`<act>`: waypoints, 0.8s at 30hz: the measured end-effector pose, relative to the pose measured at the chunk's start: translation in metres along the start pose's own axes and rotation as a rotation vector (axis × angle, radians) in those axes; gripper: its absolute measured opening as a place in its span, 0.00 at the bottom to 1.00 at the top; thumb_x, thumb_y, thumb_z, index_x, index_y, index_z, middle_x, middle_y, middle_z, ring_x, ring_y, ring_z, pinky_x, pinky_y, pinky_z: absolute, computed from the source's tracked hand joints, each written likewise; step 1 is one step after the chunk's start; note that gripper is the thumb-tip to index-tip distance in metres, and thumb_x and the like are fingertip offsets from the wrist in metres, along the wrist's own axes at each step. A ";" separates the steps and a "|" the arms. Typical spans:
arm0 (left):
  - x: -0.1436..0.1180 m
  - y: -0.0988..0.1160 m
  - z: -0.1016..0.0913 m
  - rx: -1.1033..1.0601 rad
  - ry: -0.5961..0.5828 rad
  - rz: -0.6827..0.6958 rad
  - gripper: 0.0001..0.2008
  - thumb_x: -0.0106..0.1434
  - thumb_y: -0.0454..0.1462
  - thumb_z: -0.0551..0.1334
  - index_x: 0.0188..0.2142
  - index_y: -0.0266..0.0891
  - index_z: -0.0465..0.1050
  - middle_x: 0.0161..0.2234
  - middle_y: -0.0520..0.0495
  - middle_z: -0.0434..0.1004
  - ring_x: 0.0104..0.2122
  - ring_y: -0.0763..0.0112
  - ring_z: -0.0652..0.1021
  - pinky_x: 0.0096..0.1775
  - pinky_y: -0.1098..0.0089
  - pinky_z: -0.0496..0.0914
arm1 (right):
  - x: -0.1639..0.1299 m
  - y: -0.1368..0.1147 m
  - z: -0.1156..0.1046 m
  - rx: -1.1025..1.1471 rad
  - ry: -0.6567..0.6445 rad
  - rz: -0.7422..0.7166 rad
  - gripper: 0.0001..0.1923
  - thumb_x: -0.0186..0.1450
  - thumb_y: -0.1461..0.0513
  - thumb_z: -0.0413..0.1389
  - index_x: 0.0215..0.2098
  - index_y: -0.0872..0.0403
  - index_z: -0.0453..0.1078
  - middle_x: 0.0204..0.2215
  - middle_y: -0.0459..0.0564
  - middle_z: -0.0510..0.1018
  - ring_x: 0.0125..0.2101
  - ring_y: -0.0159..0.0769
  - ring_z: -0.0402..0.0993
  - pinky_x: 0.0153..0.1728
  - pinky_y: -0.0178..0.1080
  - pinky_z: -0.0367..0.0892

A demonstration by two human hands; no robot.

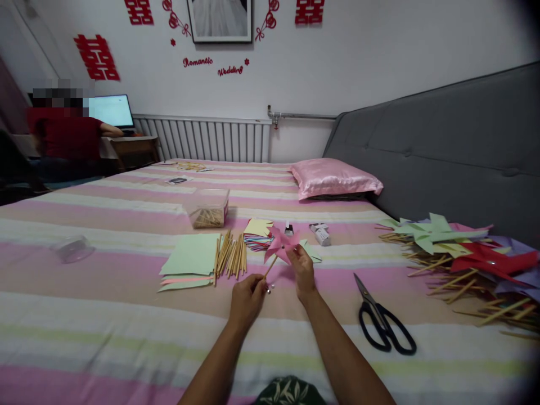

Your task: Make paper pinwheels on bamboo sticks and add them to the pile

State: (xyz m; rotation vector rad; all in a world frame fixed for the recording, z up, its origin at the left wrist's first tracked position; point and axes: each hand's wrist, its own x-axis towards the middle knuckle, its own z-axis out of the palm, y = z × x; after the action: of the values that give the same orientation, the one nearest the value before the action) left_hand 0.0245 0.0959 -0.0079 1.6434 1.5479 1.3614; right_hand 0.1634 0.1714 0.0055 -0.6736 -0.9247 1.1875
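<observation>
Left of the scissors [372, 307], the left hand [248, 296] pinches the stick [271, 265] of an apparently near-finished pink paper pinwheel [281, 243], the right hand [304, 271] a vane [292, 238], while assembled pinwheels [491, 261] lie rightward, unused paper squares [194, 253] and wooden sticks [242, 257] farther left.

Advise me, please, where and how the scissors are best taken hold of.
Probably by the black handles, from the near side, with the right hand once it leaves the pinwheel. The scissors lie flat on the bed; the handles face the person and the pointed blades aim away.
</observation>
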 end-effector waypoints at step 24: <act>0.001 -0.004 0.000 -0.083 0.065 -0.036 0.11 0.58 0.41 0.58 0.34 0.37 0.73 0.28 0.46 0.79 0.27 0.66 0.78 0.31 0.70 0.71 | -0.019 0.009 0.006 -0.387 -0.433 0.087 0.17 0.51 0.56 0.62 0.37 0.57 0.74 0.26 0.49 0.76 0.23 0.32 0.70 0.24 0.34 0.65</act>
State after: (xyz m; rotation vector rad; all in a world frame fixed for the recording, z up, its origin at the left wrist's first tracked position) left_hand 0.0227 0.0976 -0.0114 1.5283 1.5289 1.4530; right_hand 0.1518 0.1554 -0.0033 -0.7837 -1.5284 1.2686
